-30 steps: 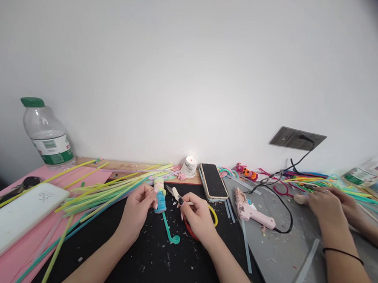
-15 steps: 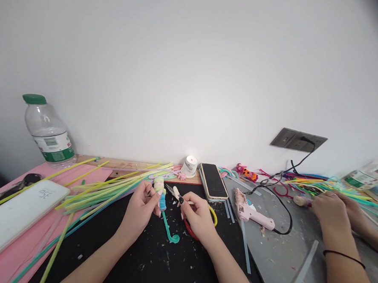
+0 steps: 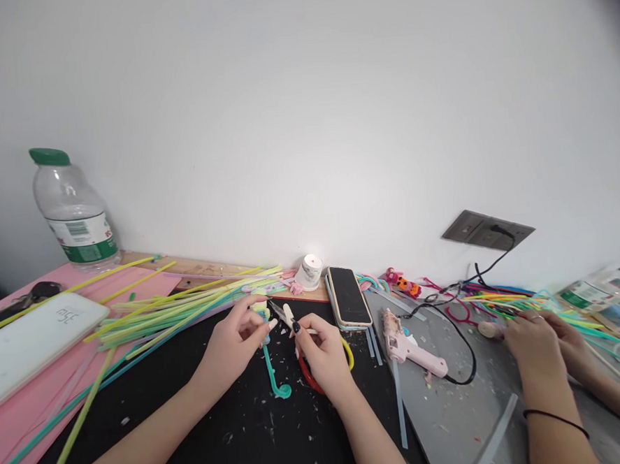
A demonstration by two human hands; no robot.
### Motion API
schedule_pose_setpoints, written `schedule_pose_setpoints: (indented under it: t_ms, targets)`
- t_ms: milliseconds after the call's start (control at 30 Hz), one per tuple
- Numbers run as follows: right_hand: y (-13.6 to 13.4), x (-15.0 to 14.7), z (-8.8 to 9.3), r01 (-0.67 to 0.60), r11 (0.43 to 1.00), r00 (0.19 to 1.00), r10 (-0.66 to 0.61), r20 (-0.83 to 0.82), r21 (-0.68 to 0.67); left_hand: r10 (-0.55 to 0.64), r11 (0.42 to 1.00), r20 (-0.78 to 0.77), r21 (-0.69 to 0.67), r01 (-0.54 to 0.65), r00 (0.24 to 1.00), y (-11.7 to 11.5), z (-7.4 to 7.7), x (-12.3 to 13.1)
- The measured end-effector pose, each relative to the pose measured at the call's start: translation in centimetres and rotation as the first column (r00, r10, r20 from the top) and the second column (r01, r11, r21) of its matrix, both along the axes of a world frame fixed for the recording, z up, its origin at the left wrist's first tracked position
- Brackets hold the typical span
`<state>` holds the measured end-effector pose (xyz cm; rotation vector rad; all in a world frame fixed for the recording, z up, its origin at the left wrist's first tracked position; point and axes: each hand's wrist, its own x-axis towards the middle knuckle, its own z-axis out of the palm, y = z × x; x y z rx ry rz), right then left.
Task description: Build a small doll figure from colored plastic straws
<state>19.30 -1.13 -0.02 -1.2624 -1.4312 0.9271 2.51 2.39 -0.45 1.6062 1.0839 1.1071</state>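
My left hand has its fingers closed round a small figure of yellow and blue fuzzy stems, which they partly cover. From the figure a teal stem hangs down and ends in a curl. Just to the right, my right hand holds scissors with one red and one yellow handle. Their blades point up and left, close to the top of the figure. A short cream-coloured piece stands up beside the blades, at my right fingertips.
Green and yellow stems lie behind my left hand, near a white device and a bottle. Right of centre are a paper cup, a phone and a pink glue gun. Another person's hands work at the right.
The scissors' blades have moved up and left to the figure's top. My left fingers have shifted and now cover more of the figure. The view has turned slightly.
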Motion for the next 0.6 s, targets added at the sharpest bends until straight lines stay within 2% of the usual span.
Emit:
schedule_pose_setpoints:
  t_ms: [267,367,467,600]
  targets:
    - [-0.11,0.02,-0.04,0.008,1.0,1.0,-0.008,-0.006,0.015,-0.113,0.994,-0.082,-0.008,0.113,0.99,0.02,-0.25,-0.2]
    - [-0.08,-0.06,0.02,0.014,1.0,1.0,-0.014,-0.014,0.013,-0.09,0.996,-0.132,0.003,0.092,0.987,-0.15,-0.14,-0.29]
    - [-0.05,-0.08,0.15,0.0,1.0,1.0,0.0,-0.016,0.007,-0.073,0.997,0.008,-0.014,0.073,0.997,-0.28,-0.16,-0.22]
    - [-0.06,-0.05,0.19,-0.038,0.999,0.999,0.038,0.014,0.002,-0.126,0.989,0.165,-0.053,0.137,0.978,-0.26,-0.24,-0.04]
